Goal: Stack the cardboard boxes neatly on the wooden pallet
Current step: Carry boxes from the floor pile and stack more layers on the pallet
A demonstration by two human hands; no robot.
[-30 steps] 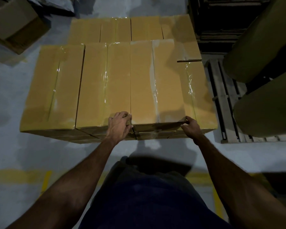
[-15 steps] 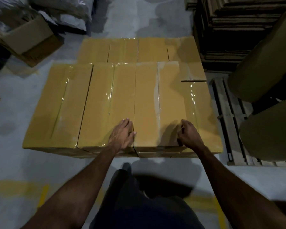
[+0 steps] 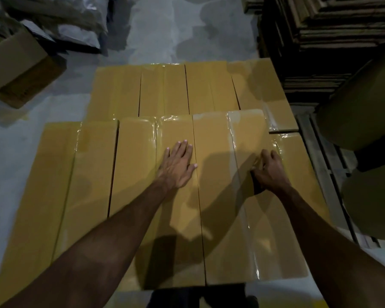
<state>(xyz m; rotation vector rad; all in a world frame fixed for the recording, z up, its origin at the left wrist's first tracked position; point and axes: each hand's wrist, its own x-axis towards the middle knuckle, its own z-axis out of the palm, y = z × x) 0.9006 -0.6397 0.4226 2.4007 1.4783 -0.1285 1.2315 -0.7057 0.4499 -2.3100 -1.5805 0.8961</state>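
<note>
Basically, head view: left hand (image 3: 177, 166) lies flat, fingers straight, on top of the middle cardboard box (image 3: 156, 196) beside its seam with the right-hand box (image 3: 238, 210), where the right hand (image 3: 268, 172) rests with fingers curled, though whether it pinches the tape there cannot be told. The boxes sit edge to edge in the near row, another row behind; wooden pallet (image 3: 320, 174) slats show only at right. Step looks like seating and squaring this row; next move likely calls for an even push to close the seams flush.

Dim light falls on a grey concrete floor (image 3: 165, 30). At 10 o'clock sits an open carton (image 3: 20, 67) beside plastic bags (image 3: 76, 25); at 2 o'clock, stacked flat cardboard (image 3: 331, 30).
</note>
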